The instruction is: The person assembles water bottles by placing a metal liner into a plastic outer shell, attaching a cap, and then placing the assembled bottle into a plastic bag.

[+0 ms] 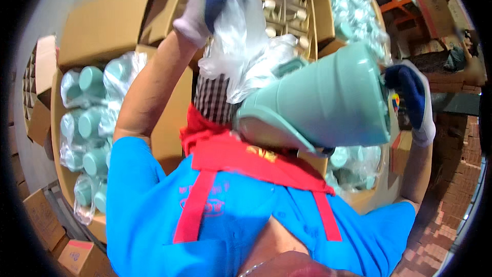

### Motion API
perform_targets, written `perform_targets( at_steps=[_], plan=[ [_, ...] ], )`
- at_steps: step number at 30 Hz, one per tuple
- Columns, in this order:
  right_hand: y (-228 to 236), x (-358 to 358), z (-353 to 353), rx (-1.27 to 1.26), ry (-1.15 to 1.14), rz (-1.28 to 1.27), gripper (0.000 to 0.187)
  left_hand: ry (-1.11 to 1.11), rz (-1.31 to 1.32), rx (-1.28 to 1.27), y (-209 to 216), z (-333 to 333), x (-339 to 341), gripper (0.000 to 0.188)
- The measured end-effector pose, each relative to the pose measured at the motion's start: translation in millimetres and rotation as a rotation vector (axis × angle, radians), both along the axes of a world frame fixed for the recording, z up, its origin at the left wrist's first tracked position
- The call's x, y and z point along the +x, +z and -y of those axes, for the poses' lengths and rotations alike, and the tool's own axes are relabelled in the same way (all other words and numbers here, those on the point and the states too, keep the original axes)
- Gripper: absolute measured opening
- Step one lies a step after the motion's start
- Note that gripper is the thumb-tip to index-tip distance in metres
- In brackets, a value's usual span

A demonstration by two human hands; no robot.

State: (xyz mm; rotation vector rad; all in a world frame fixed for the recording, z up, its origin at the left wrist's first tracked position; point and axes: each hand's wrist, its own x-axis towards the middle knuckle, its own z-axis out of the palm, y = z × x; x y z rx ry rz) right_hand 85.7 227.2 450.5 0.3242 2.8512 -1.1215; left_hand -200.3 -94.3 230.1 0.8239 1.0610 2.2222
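Note:
My left hand (210,5), in a white and dark blue work glove, is raised at the top with its fingers closed on a clear plastic bag (241,28). The crumpled bag hangs down against one end of a light green jug (323,100) with a loop handle. The jug lies tilted on its side in front of my chest. At its far right end, my gloved right hand (415,97) grips the rim; the fingertips are partly hidden behind the jug.
On the left stands an open cardboard box (105,7) with several bagged green jugs (89,123). Another carton (318,25) at the top holds pale-capped items in dividers (282,13). More bagged green pieces (353,7) are at the upper right. Stacked cardboard (451,174) fills the right side.

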Motion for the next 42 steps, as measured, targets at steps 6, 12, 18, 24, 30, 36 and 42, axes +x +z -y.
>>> perform_targets(
  at_steps=[6,12,18,24,30,36,42],
  plan=[
    [10.3,-154.6,24.7,-0.172,0.412,-0.538,0.047,0.334,-0.984,0.169,169.7,-76.7,-76.2,0.032],
    [-61.7,-260.8,26.8,-0.797,0.097,-0.092,0.037,-0.13,-0.112,0.336,182.5,-71.6,-114.7,0.027],
    [-92.1,-335.3,-89.7,-0.884,0.601,-0.424,0.031,0.736,-0.525,-0.347,52.7,-33.0,-110.1,0.079],
    [-122.9,-360.8,-88.4,-0.816,0.354,-0.775,0.033,0.587,-0.656,-0.318,56.9,-165.9,-108.9,0.041],
    [-126.1,-278.1,-26.8,-0.555,0.162,-1.398,0.039,0.539,-0.086,-0.007,53.8,-196.4,-141.9,0.016],
    [-180.3,-309.2,-7.3,-0.251,0.122,-0.875,0.024,-0.075,0.289,0.249,47.0,-156.3,-100.3,0.045],
    [-178.0,-294.1,28.5,-1.085,0.113,-0.665,0.046,0.532,-0.068,0.072,13.2,-121.8,-113.3,0.017]
  ],
)
